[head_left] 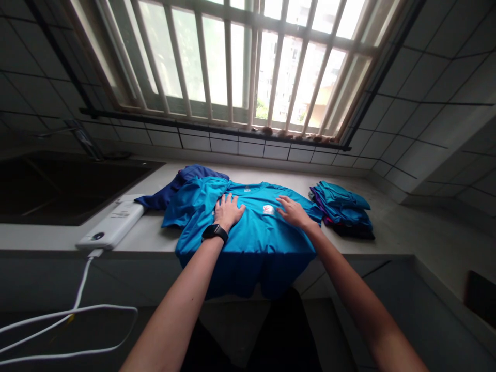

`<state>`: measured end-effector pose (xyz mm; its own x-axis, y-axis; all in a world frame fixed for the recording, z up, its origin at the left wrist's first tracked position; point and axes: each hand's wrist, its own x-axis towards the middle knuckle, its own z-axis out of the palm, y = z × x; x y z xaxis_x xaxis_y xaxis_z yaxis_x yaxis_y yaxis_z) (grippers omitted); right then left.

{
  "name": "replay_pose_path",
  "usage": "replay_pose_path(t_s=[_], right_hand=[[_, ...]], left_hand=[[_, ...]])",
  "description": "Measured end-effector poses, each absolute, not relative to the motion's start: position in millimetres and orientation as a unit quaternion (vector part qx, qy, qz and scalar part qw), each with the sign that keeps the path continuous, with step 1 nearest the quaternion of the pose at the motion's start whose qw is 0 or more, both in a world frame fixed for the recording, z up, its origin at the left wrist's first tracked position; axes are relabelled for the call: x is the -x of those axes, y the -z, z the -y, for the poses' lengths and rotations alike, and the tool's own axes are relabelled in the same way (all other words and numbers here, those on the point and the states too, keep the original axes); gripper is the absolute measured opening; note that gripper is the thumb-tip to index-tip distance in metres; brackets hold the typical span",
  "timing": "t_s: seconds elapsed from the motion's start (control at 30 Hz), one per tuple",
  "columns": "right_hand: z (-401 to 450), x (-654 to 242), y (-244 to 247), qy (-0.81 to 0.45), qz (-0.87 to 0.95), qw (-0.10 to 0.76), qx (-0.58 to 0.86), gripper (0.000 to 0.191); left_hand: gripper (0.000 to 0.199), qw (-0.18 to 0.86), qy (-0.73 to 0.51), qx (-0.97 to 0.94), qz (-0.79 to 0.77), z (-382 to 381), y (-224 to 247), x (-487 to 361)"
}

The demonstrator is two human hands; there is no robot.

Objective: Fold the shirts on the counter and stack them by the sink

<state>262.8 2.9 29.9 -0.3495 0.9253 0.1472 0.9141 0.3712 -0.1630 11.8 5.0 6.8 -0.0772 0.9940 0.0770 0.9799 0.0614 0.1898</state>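
Observation:
A bright blue T-shirt [251, 232] lies spread on the white counter, its neckline toward the window and its lower part hanging over the front edge. Flat on the shirt's left chest area rests my left hand [228, 211], fingers spread, a black watch on its wrist. My right hand [292, 211] is on the other side, beside a small white and red print [268, 209], with its fingers apart and slightly bent. Neither hand grips the cloth. Behind the shirt's left sleeve is a crumpled dark blue garment [170, 188].
To the right sits a stack of folded clothes [343, 206]. A white power strip [112, 222] with a cable [83, 281] lies at the left, beside a dark sink [73, 191] and a faucet [83, 139]. A barred window [240, 62] rises behind the counter [403, 227].

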Motion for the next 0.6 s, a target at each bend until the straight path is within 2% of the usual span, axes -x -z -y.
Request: replay_pose_path(t_s=[0.2,0.37,0.47,0.6], right_hand=[[-37.6,-208.7,-14.0,-0.091,0.821,0.03,0.563,0.056],[-53.8,-209.0,-17.7,-0.098,0.83,0.03,0.548,0.062],[-48.3,-223.2,-25.8,-0.113,0.816,0.089,0.56,0.057],[-18.4,-281.2,-31.2,-0.021,0.688,0.218,0.692,0.05]], left_hand=[[0.065,0.037,-0.103,-0.677,-0.728,-6.8,-2.5,-10.7],[0.065,0.039,-0.105,-0.675,-0.729,-9.9,-0.3,-9.9],[0.065,0.045,-0.109,-0.672,-0.731,-9.7,-0.6,-9.8],[0.064,0.05,-0.116,-0.674,-0.728,-8.7,-1.3,-10.7]])
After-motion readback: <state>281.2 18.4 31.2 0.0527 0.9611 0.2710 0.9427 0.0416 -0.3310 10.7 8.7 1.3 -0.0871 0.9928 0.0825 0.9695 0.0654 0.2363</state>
